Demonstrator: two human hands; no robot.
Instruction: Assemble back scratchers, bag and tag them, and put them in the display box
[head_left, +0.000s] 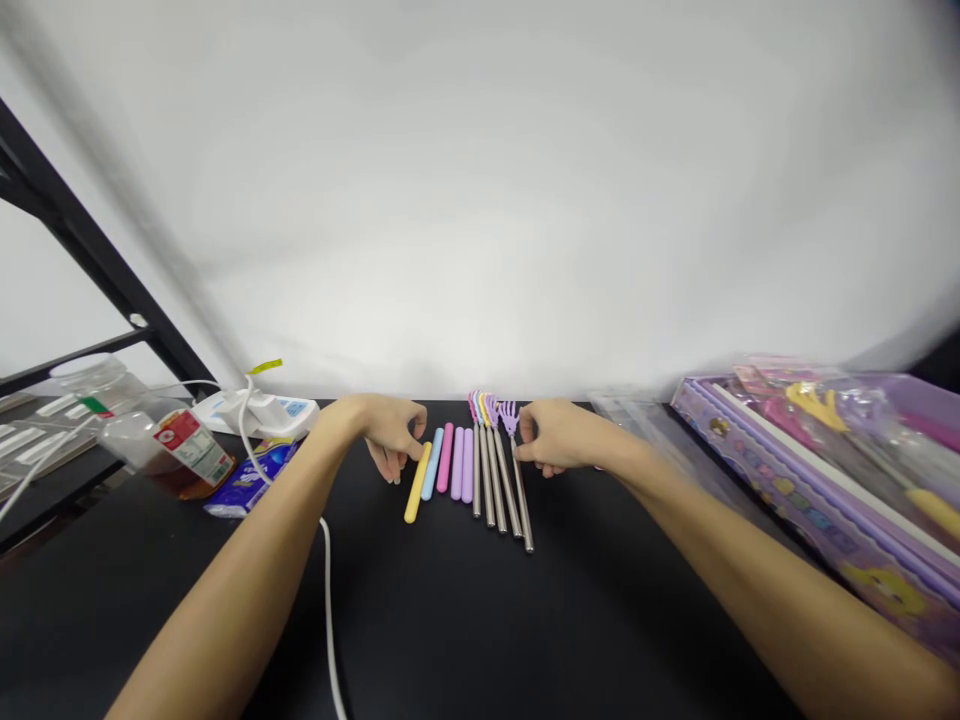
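On the black tabletop (pixel 420 620) lies a row of pastel rods, seen from the head camera: a yellow rod (pixel 418 482), a blue rod (pixel 432 464), a pink rod (pixel 445 457) and two lilac rods (pixel 462 465). To their right lie several steel back scratchers (pixel 495 475) with coloured plastic claw tips. My left hand (pixel 391 435) hovers at the top of the yellow rod, holding nothing. My right hand (pixel 553 437) has its fingertips at the upper end of the rightmost steel rod (pixel 521 500), below its purple claw; any grip there is hard to judge.
A white power strip (pixel 259 412) with a white cable sits back left, beside a plastic bottle with a red label (pixel 191 447) and a blue wrapper (pixel 251 482). A large purple packaged box (pixel 810 480) lies at the right, and a black metal shelf frame (pixel 90 250) stands at the left.
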